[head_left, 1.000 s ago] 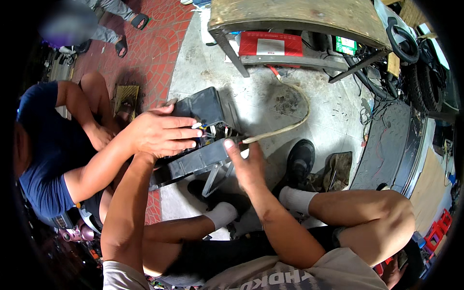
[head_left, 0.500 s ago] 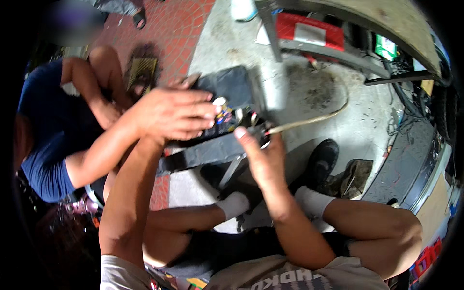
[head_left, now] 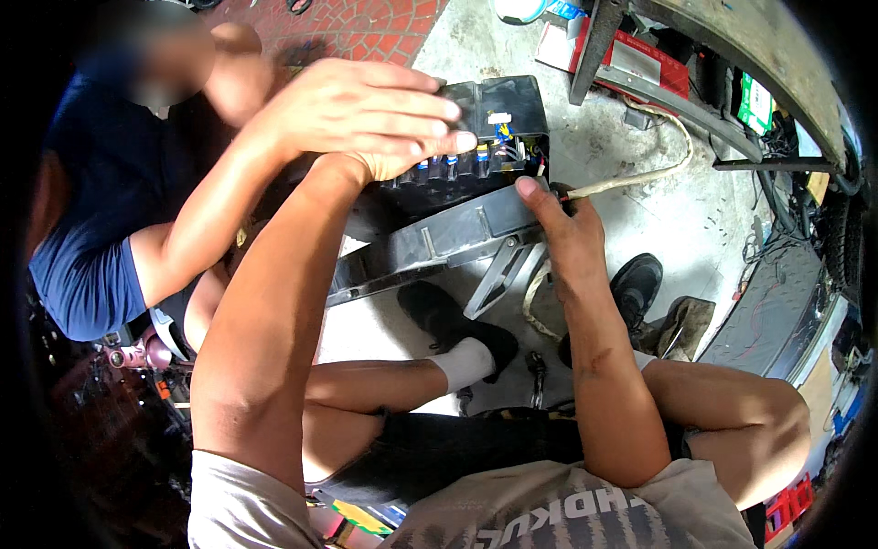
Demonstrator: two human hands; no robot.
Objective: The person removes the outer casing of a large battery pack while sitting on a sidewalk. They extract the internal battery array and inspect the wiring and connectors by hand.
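A long black plastic casing point(head_left: 457, 233) with a metal bracket point(head_left: 505, 274) under it stands in front of me, tilted. Set in it are black block-like units point(head_left: 512, 99) with blue-and-white connectors and thin wires, resembling a battery pack. My right hand point(head_left: 574, 233) grips the casing's right end, thumb on top, beside a beige sleeved cable point(head_left: 631, 186). My left hand point(head_left: 389, 166) reaches to the pack's left part; a co-worker's hand point(head_left: 370, 110) lies over it and hides most of its fingers, so its grip is unclear. The co-worker's fingers stretch over the pack.
The co-worker in a dark blue shirt point(head_left: 82, 247) crouches at the left. A bench frame point(head_left: 599, 50) with a red-and-white box point(head_left: 640, 66) stands at far right. A tool point(head_left: 537, 377) lies near my feet, by my black shoe point(head_left: 637, 285). Cables and clutter line the right edge.
My view has shifted, and the casing and hands now appear farther right. More of the black units and the bracket show. My right hand remains at the casing's right end.
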